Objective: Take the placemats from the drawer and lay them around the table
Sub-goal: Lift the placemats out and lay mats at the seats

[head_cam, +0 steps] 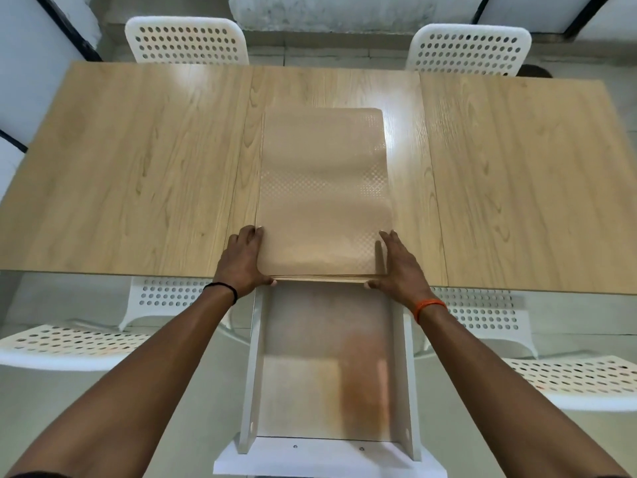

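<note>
A stack of beige, dot-textured placemats [324,188] lies lengthwise on the middle of the wooden table [138,167], its near end at the table's front edge. My left hand [243,260] grips the stack's near left corner, thumb under the edge. My right hand [398,267] grips the near right corner the same way. Below the table edge a white drawer [406,391] stands pulled out toward me; its floor shows only a pale, blurred reflective surface.
Two white perforated chairs [186,41] [468,50] stand at the far side. More white perforated chairs sit near me at the left [69,343] and right [579,377]. A wall with dark-framed panels runs behind the table.
</note>
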